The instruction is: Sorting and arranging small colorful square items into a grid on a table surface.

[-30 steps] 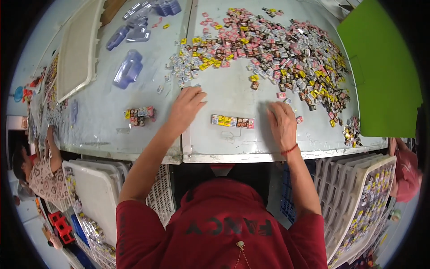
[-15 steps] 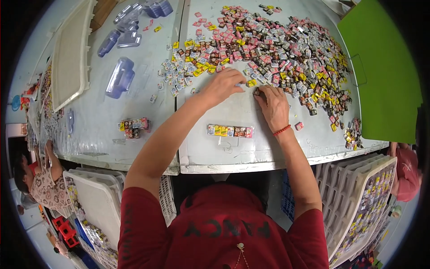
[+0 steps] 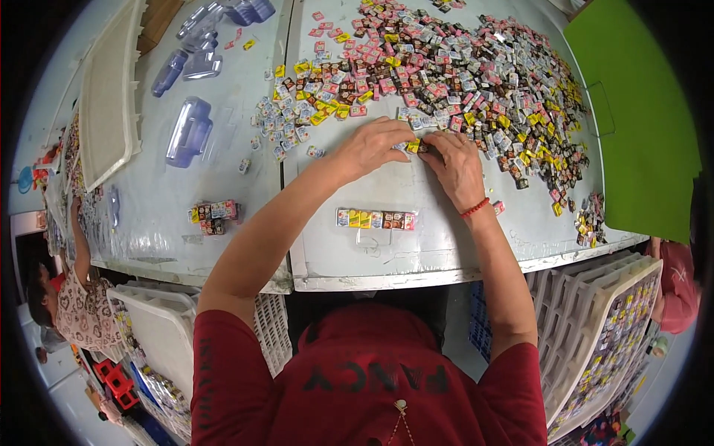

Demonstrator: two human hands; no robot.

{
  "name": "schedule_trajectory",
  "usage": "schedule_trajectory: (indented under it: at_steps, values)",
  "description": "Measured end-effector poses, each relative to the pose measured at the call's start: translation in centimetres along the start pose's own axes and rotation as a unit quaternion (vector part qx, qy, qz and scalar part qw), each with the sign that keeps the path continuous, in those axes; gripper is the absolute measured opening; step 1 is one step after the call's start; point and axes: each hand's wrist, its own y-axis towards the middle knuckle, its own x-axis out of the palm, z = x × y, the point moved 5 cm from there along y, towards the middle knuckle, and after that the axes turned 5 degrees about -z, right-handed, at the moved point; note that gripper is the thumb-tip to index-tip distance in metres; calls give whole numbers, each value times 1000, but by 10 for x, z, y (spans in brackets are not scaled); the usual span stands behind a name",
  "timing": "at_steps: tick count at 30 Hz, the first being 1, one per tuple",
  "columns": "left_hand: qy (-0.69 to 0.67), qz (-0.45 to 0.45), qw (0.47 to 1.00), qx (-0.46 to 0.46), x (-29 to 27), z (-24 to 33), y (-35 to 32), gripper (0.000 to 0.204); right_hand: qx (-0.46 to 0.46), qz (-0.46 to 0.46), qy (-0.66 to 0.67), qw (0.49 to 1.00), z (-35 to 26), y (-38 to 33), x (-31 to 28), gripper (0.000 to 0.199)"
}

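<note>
My left hand and my right hand meet at the near edge of a large heap of small printed blocks. Thumb and fingers of both are closed on a short row of these blocks. A yellow block shows between the fingertips, touching a dark block at the right fingers; the left fingers partly hide the row's left end. Nearer to me lies a straight row of blocks, white, yellow, dark and pink. Further left, a small stack of block rows rests on the table.
Clear bluish plastic containers lie at the left, beside a white tray. A green panel borders the right side. Stacked white trays stand below the table edge. A person works at the far left; another person's sleeve shows at right.
My hands have come together, the left moving right toward the right one, with the yellow and dark blocks now between them. The person at far left has stretched an arm forward over the table.
</note>
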Motion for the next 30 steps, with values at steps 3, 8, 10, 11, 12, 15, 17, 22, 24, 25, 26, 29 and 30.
schedule_trajectory:
  at_steps: [3, 8, 10, 11, 12, 15, 17, 22, 24, 25, 26, 29, 30]
  values:
    - [-6, -12, 999, -38, 7, -1, 2, 38, -2, -10, -3, 1000, -2, -6, 1, 25]
    - [18, 35, 999, 5, 4, 2, -3, 38, 8, -1, 4, 1000, -3, -11, 2, 23]
    - [20, 48, 998, 20, 4, 0, -4, 37, 3, -3, 6, 1000, -2, -10, 2, 23]
    - [25, 48, 998, 31, 6, -2, -3, 35, -2, -4, 8, 1000, -2, -10, 2, 23]
    - [28, 45, 998, 37, 7, 4, -4, 33, 6, -42, 12, 999, 1, -10, 4, 23]
    - [34, 25, 999, 21, 9, 0, 4, 25, -20, -4, -25, 999, 0, -6, -1, 18]
    - [37, 24, 999, 13, 12, 3, 4, 24, -37, 23, -53, 998, -1, -6, 1, 19]
    - [74, 30, 997, -4, 11, 7, 2, 21, -32, -2, -90, 995, -4, -6, 3, 20]
    - [80, 32, 996, -17, -1, 18, -6, 20, -47, -20, -107, 993, -13, -12, -2, 20]
    - [86, 33, 995, -32, -9, 25, -14, 20, -47, -19, -107, 993, -20, -19, -7, 20]
    - [87, 33, 995, -32, -18, 37, -27, 20, -66, 8, -88, 994, -37, -28, -18, 20]
    - [42, 91, 993, -56, -42, 72, -75, 21, -70, 10, -25, 997, -76, -58, -25, 19]
    - [38, 111, 992, -38, -37, 81, -94, 20, -52, -21, 20, 998, -86, -67, -22, 20]
